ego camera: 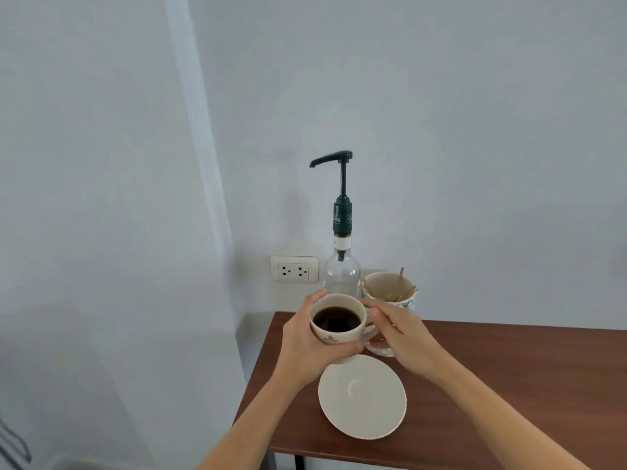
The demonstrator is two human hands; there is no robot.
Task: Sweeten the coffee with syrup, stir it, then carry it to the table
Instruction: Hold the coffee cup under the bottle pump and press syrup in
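Both hands hold coffee cup (337,322) lifted over saucer, syrup bottle behind.

Near: empty cream saucer (362,398) on brown surface (509,385), near its left edge. Above saucer's far rim, left hand (305,340) grip wrapped round cup body from the left; right hand (398,329) grip pinched on cup handle side. Cup upright, full of dark coffee, off the saucer. Just behind right hand: second cup (390,290) holding wooden stir sticks (402,288). Behind held cup: clear syrup bottle (342,266) with dark pump, spout pointing left. Far: wall socket (294,269) left of bottle.
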